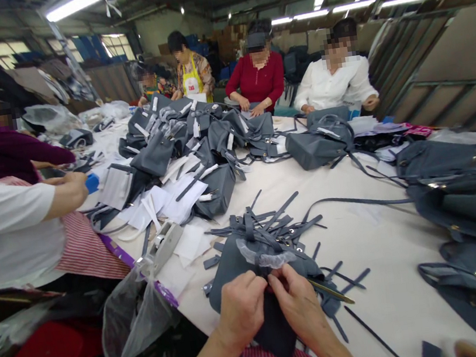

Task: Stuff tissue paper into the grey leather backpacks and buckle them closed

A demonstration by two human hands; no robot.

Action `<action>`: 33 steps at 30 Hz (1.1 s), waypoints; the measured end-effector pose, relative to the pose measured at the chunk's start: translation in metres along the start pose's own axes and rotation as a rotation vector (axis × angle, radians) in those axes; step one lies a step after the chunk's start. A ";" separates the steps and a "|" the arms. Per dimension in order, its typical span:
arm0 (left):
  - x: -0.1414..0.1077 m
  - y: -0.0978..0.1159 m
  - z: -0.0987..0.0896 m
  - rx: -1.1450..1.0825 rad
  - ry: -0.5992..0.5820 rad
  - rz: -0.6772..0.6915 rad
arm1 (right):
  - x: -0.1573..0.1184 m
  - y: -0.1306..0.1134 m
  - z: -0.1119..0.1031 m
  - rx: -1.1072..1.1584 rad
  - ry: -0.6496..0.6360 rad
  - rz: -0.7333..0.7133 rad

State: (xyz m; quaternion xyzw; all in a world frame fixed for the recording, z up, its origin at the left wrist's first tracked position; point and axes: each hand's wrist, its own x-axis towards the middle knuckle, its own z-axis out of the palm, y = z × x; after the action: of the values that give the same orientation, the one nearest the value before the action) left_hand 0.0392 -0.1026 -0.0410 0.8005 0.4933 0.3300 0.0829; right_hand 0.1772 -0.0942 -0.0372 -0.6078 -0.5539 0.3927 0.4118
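A dark grey bag (232,262) lies at the table's near edge, its flap hanging toward my lap. Both hands meet at the bag's middle, just below a piece of clear plastic wrap (271,259). My left hand (244,302) is closed, thumb and forefinger pinched on something too small to make out. Close beside it, my right hand (296,294) pinches at the same spot; what its fingertips hold is hidden. A slim brass-coloured tool (334,292) sticks out to the right from under my right hand. Several loose grey straps (284,207) fan out behind and beside the bag.
Grey bags (155,154) and white papers (185,197) are heaped at the table's centre-left. More bags (466,193) line the right side. A tape dispenser (165,245) and plastic bag (129,318) are at the left edge. Several people work around the pale table (386,258).
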 end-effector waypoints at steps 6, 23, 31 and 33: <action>0.001 0.004 -0.005 -0.046 -0.019 -0.038 | 0.003 -0.004 -0.005 0.465 -0.132 0.386; 0.003 0.004 0.003 -0.392 0.040 -0.263 | 0.000 -0.003 -0.011 0.626 -0.034 0.343; 0.014 0.009 -0.018 -0.544 0.024 -0.360 | -0.010 -0.008 -0.018 0.198 -0.344 0.127; 0.018 0.006 -0.020 -0.639 -0.016 -0.456 | -0.014 -0.007 -0.017 0.200 -0.443 0.136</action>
State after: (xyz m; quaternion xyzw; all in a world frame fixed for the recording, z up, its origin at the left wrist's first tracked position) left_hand 0.0367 -0.0946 -0.0149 0.6069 0.5303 0.4337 0.4029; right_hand 0.1895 -0.1091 -0.0239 -0.4989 -0.5467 0.5963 0.3110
